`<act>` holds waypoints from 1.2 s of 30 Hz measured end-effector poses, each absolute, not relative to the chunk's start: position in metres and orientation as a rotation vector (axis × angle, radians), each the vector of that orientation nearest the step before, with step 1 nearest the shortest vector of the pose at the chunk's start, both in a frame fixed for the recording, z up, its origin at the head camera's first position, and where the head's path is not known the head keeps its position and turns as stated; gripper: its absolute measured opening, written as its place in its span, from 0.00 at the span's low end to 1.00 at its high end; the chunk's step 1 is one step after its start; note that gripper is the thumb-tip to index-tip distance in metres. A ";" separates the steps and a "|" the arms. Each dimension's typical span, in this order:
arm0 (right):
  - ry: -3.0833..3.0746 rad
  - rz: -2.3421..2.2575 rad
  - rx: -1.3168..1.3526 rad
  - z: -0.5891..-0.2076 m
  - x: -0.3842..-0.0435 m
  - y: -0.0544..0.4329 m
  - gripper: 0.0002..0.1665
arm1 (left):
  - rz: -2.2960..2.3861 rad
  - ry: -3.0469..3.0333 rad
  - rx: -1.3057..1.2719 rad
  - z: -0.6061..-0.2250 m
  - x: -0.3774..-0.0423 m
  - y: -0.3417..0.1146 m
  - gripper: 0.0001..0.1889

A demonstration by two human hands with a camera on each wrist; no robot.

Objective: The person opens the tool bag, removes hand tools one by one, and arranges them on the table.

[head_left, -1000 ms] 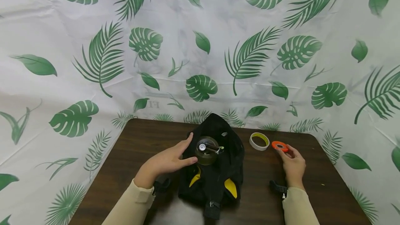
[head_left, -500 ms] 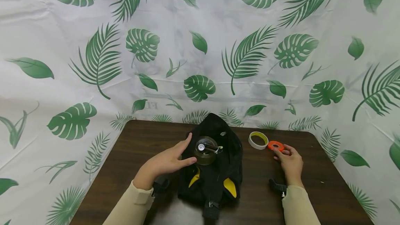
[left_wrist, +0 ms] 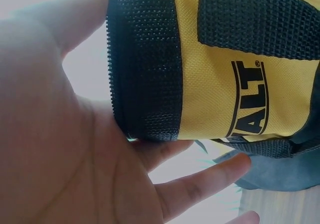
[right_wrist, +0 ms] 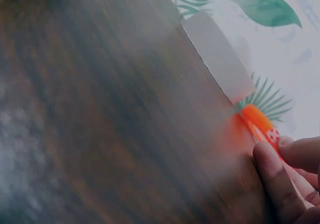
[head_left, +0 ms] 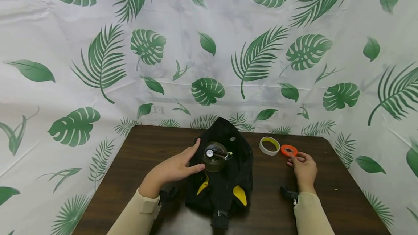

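A black and yellow tool bag [head_left: 240,195] stands with its top open in the head view. My left hand [head_left: 173,171] rests against its left side, thumb and index finger spread wide. In the left wrist view straight fingers reach along the bag's zippered rim [left_wrist: 145,64]. Inside the bag lie a clear brownish tape roll [head_left: 211,168] and a slim tool with a round white end [head_left: 209,153]. At the right, my right hand [head_left: 304,171] pinches the near edge of an orange tape roll [head_left: 285,148] between thumb and finger. The roll is close over the table.
A white tape roll [head_left: 269,152] with a yellow inner ring lies just left of the orange one. The dark wood table [head_left: 156,140] ends at a leaf-printed cloth [head_left: 176,64] behind. A black wrist strap [head_left: 289,194] sits below the right hand.
The right hand has moved the orange tape roll slightly left, beside the white roll, and its fingers now hold only the roll's near edge. The left hand stays at the bag.
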State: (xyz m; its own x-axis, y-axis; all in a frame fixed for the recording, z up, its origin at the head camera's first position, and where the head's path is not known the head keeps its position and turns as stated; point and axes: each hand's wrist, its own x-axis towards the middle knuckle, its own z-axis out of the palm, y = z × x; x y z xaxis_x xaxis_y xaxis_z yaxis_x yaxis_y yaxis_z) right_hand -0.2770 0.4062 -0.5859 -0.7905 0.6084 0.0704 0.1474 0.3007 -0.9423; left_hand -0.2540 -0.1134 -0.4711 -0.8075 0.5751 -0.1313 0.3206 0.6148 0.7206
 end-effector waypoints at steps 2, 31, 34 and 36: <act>-2.159 1.502 -0.675 -0.585 -0.277 0.406 0.30 | 1.014 2.490 0.718 -0.471 -0.254 -0.114 0.53; -2.223 1.514 -0.598 -0.589 -0.279 0.412 0.26 | 1.004 2.499 0.713 -0.472 -0.253 -0.112 0.54; -2.138 1.505 -0.569 -0.590 -0.280 0.413 0.25 | 0.997 2.502 0.714 -0.471 -0.253 -0.111 0.54; -2.054 1.526 -0.549 -0.591 -0.282 0.414 0.24 | 0.995 2.504 0.711 -0.470 -0.254 -0.111 0.54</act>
State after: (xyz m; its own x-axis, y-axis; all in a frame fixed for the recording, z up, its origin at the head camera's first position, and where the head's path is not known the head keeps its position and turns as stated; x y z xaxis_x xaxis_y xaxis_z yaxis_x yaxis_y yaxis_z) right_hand -0.2819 0.4142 -0.5914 -0.7833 0.5994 0.1648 0.0154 0.2838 -0.9588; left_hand -0.2537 -0.1112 -0.4702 -0.8116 0.5683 -0.1352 0.3206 0.6267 0.7103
